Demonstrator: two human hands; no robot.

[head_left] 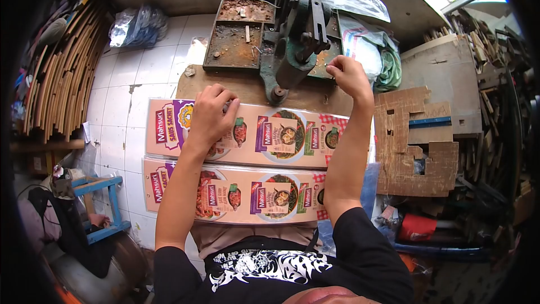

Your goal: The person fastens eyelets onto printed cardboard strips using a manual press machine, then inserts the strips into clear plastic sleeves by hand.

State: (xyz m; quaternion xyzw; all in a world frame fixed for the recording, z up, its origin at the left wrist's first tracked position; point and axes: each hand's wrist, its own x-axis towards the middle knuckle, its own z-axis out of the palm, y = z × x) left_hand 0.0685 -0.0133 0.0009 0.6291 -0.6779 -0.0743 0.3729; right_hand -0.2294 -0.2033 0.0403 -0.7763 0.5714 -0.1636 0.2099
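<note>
My left hand (212, 114) lies on the top edge of the upper printed sign (225, 154), its fingers curled over the edge. The sign is a long pink strip with "Mahsuri" food pictures under a clear glossy cover. A second, matching printed sign (188, 214) lies just below it, nearer my body. My right hand (351, 76) is raised at the right part of a compartmented metal tray (206, 62), thumb and fingers pinched together. Whatever is between those fingertips is too small to make out. Between my hands, beyond the upper sign, stands a green hand press (292, 65) with a long lever.
Small bits lie in the rusty tray compartments. Plastic bags (360, 51) sit right of the press. Cut boards (394, 141) lean at the right, wood strips (62, 73) stack at the left. A blue frame (115, 203) stands at lower left on white floor tiles (135, 68).
</note>
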